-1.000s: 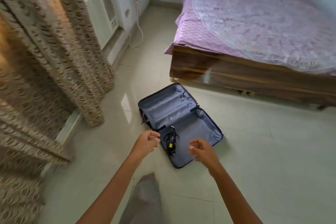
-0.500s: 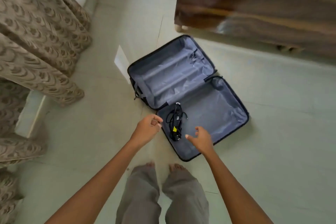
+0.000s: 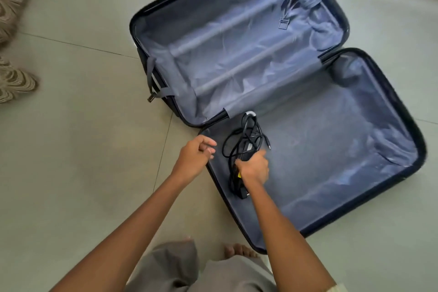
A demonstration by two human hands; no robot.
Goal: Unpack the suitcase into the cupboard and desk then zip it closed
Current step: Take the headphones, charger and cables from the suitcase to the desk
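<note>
Right hand (image 3: pixel 252 169) grips the tangled charger (image 3: pixel 248 136) in the open suitcase's (image 3: pixel 331 161) near half; left hand (image 3: pixel 196 157) hovers loosely curled, empty. Risk: loose cable loops may slip or snag when lifted.

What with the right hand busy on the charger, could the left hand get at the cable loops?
Probably yes: the left hand hovers beside the cable loops with nothing between them, and the right hand grips the charger.
</note>
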